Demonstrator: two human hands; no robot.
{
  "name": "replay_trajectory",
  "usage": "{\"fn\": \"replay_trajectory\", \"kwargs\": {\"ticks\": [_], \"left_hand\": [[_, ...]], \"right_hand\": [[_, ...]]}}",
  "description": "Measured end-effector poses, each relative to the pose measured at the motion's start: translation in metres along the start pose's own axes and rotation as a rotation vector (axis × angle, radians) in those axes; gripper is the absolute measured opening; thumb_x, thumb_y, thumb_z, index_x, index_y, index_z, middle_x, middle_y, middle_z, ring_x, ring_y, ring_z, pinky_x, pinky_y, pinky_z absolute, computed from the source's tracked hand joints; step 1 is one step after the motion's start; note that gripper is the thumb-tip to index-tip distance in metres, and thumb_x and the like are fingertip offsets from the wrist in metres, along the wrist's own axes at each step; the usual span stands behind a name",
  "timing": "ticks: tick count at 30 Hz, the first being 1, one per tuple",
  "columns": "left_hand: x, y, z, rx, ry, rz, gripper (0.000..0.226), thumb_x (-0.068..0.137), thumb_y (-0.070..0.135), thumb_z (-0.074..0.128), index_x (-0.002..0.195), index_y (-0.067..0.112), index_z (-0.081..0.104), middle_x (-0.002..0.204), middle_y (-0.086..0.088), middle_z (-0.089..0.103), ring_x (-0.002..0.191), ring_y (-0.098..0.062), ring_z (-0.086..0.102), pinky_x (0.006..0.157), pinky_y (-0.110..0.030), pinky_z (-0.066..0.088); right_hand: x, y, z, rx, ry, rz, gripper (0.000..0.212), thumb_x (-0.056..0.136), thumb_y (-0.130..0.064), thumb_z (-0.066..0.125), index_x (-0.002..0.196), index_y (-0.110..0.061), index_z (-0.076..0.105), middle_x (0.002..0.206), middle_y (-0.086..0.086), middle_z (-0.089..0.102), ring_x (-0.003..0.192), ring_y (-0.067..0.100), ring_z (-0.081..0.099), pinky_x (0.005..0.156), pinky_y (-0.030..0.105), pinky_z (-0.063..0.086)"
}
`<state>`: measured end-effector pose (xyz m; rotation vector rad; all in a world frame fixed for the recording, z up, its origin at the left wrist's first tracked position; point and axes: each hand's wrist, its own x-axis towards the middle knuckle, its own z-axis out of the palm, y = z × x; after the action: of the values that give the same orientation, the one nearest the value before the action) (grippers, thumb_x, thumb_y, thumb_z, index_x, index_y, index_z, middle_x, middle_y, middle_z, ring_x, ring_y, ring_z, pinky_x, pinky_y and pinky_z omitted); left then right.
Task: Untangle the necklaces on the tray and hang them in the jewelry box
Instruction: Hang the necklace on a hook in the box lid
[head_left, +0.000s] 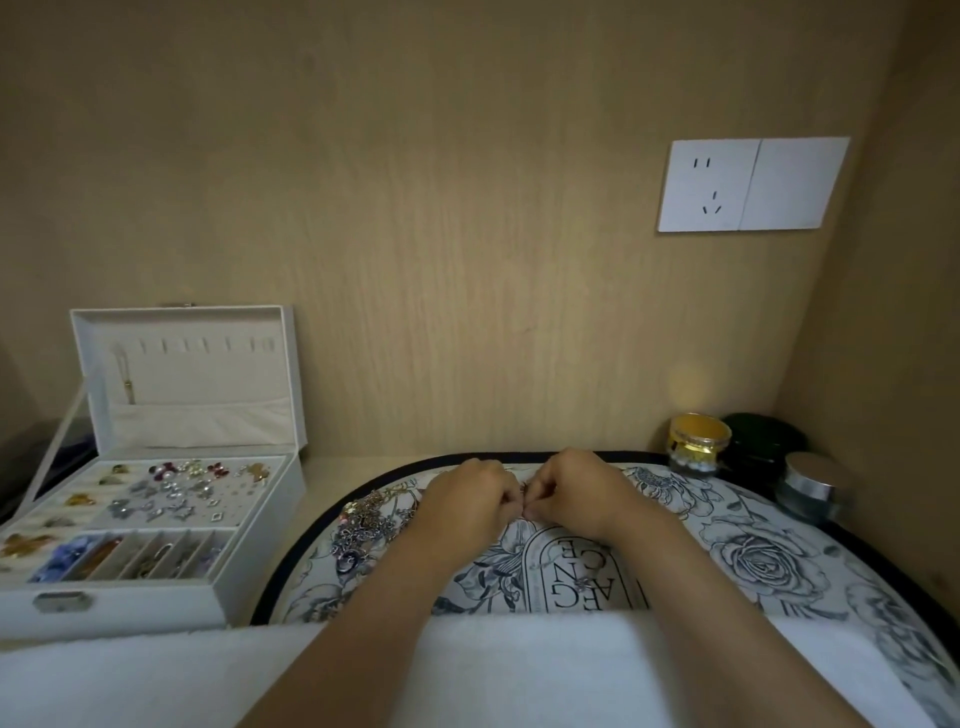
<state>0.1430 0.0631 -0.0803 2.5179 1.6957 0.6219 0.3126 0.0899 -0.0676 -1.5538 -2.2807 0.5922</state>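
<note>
A round floral tray with a dark rim lies in front of me. A tangled pile of silver and gold necklaces sits on its left part. My left hand and my right hand meet at the tray's far middle, fingers curled, pinching a thin chain between them; the chain itself is barely visible. The white jewelry box stands open at the left, its lid upright with a row of hooks. One necklace hangs from the leftmost hook.
The box's lower trays hold several earrings, brooches and rings. At the back right stand a gold-lidded jar, a dark jar and a silver-lidded jar. A wall socket is above. White cloth covers the near edge.
</note>
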Motion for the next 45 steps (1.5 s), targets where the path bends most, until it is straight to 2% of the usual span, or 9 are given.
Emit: {"fn": "replay_trajectory", "kwargs": {"ticks": [11, 15, 22, 28, 30, 35, 40, 42, 45], "left_hand": [[0.007, -0.008, -0.03, -0.577, 0.079, -0.195, 0.009, 0.098, 0.022, 0.059, 0.095, 0.024, 0.067, 0.087, 0.007, 0.07, 0.082, -0.01, 0.064, 0.075, -0.024, 0.049], [0.005, -0.017, -0.048, -0.524, -0.044, -0.134, 0.016, 0.097, 0.023, 0.062, 0.112, 0.025, 0.068, 0.089, 0.013, 0.065, 0.08, 0.002, 0.06, 0.076, -0.018, 0.046], [0.003, -0.013, -0.068, -0.313, -0.036, -0.1, 0.015, 0.099, 0.032, 0.056, 0.097, 0.023, 0.068, 0.089, 0.011, 0.064, 0.08, -0.006, 0.06, 0.067, -0.021, 0.042], [0.005, -0.004, -0.064, -0.613, -0.072, -0.205, 0.024, 0.103, 0.032, 0.045, 0.089, 0.021, 0.062, 0.081, 0.005, 0.063, 0.067, -0.006, 0.055, 0.064, -0.028, 0.045], [0.004, -0.001, -0.062, -0.716, -0.086, -0.205, 0.029, 0.104, 0.032, 0.044, 0.086, 0.019, 0.062, 0.085, 0.004, 0.068, 0.068, 0.0, 0.058, 0.066, -0.022, 0.048], [0.003, -0.003, -0.064, -0.972, -0.106, -0.205, 0.036, 0.104, 0.032, 0.045, 0.084, 0.011, 0.065, 0.08, 0.0, 0.068, 0.075, -0.01, 0.062, 0.076, -0.026, 0.052], [0.005, -0.008, -0.069, -0.986, 0.029, -0.21, 0.033, 0.102, 0.031, 0.05, 0.078, 0.013, 0.065, 0.075, 0.002, 0.065, 0.077, -0.013, 0.062, 0.081, -0.032, 0.052], [0.006, -0.007, -0.069, -0.944, 0.082, -0.238, 0.03, 0.1, 0.03, 0.054, 0.08, 0.013, 0.069, 0.079, 0.002, 0.068, 0.08, -0.012, 0.065, 0.084, -0.031, 0.054], [0.005, -0.004, -0.072, -1.212, 0.06, -0.26, 0.029, 0.101, 0.02, 0.052, 0.079, 0.01, 0.068, 0.082, -0.005, 0.072, 0.089, -0.02, 0.07, 0.091, -0.032, 0.056]], "right_hand": [[-0.003, -0.017, -0.01, 0.541, 0.015, -0.007, 0.011, 0.092, -0.022, 0.065, 0.089, -0.013, 0.072, 0.084, 0.006, 0.072, 0.073, 0.011, 0.063, 0.074, 0.032, 0.052], [-0.008, -0.027, -0.015, 0.652, -0.02, -0.012, 0.015, 0.097, -0.014, 0.06, 0.089, -0.005, 0.07, 0.088, 0.011, 0.074, 0.072, 0.016, 0.063, 0.072, 0.033, 0.053], [-0.012, -0.035, -0.019, 0.686, -0.072, -0.077, 0.017, 0.1, -0.014, 0.059, 0.086, -0.01, 0.068, 0.073, 0.003, 0.07, 0.071, 0.024, 0.053, 0.07, 0.034, 0.045], [-0.013, -0.04, -0.024, 0.694, -0.052, -0.042, 0.018, 0.098, -0.015, 0.05, 0.09, -0.012, 0.067, 0.088, 0.003, 0.073, 0.082, 0.02, 0.061, 0.09, 0.044, 0.049], [-0.011, -0.042, -0.025, 0.689, -0.046, -0.017, 0.028, 0.091, -0.015, 0.046, 0.076, -0.02, 0.07, 0.083, 0.001, 0.071, 0.082, 0.019, 0.062, 0.097, 0.049, 0.049], [-0.012, -0.048, -0.026, 0.73, 0.028, -0.017, 0.04, 0.096, -0.012, 0.039, 0.062, -0.019, 0.059, 0.073, -0.002, 0.065, 0.076, 0.016, 0.058, 0.082, 0.032, 0.05], [-0.009, -0.051, -0.023, 0.715, 0.117, -0.091, 0.041, 0.104, -0.035, 0.046, 0.067, -0.02, 0.055, 0.081, 0.001, 0.063, 0.082, 0.018, 0.06, 0.093, 0.042, 0.051], [-0.01, -0.053, -0.024, 0.769, 0.148, -0.09, 0.042, 0.104, -0.036, 0.048, 0.067, -0.018, 0.055, 0.071, 0.002, 0.06, 0.069, 0.018, 0.057, 0.083, 0.041, 0.054], [-0.014, -0.059, -0.024, 0.857, 0.095, -0.089, 0.038, 0.104, -0.034, 0.049, 0.071, -0.015, 0.055, 0.056, -0.001, 0.043, 0.049, 0.015, 0.043, 0.053, 0.029, 0.047]]}}
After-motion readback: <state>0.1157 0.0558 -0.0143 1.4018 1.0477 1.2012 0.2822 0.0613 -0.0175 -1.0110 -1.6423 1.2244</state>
